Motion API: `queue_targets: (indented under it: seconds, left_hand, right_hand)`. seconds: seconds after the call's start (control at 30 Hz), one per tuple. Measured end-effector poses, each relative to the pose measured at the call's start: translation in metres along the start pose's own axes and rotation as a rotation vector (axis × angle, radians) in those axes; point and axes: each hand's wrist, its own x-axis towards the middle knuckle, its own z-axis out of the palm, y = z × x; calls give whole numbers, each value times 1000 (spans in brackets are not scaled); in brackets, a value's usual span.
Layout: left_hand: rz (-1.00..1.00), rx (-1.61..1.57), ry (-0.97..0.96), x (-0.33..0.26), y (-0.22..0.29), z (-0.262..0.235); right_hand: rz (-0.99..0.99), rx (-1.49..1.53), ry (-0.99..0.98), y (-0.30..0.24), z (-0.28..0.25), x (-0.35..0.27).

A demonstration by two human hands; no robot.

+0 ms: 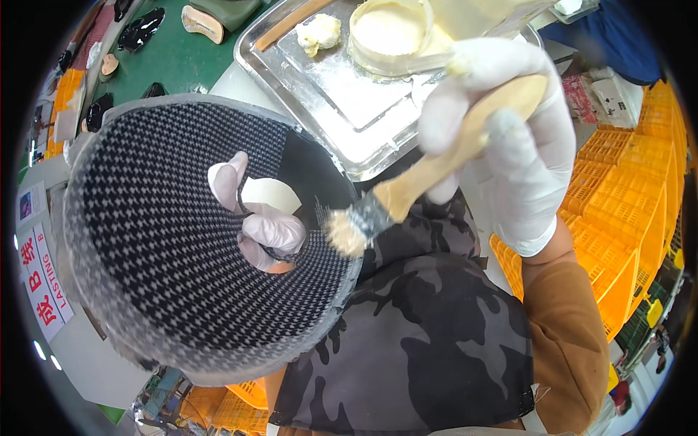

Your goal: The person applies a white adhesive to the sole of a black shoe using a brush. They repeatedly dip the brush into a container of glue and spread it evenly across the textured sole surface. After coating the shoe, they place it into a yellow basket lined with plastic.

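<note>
Held up close on the left is a wide, tube-like piece (160, 218) that looks like a boot upper, with black-and-grey houndstooth fabric on its inner side and a pale fuzzy rim. The gloved fingers of my left hand (273, 232) show at its narrow far opening, curled around the edge there. A cream-white patch (273, 195) shows beside those fingers; I cannot tell what it is. In a white glove, my right hand (509, 138) grips the wooden handle of a flat brush (392, 196). The paste-coated bristles sit just inside or over the piece's right rim; contact cannot be made out.
A metal tray (342, 134) lies ahead, bearing a tub of cream paste (389, 33), a pale lump (318, 34) and a wooden stick (293, 23). Shoe parts (202, 24) rest on the green surface at far left. Orange crates (611, 218) stack up on the right.
</note>
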Motion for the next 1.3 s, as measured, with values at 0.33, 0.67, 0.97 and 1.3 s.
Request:
queue_targets:
  seconds: [0.33, 0.67, 0.97, 1.3]
  left_hand:
    - [-65, -35, -69, -1, -3, -27]
    - [22, -133, 8, 7, -8, -18]
    - [-516, -326, 217, -18, 11, -23]
    - [-1075, -487, 125, -19, 1, -32]
  right_hand:
    - [-11, -360, -93, 28, -8, -3]
    - [129, 2, -77, 14, 1, -9]
    - [-349, -245, 52, 74, 4, 11]
    - [-580, -247, 144, 37, -22, 42]
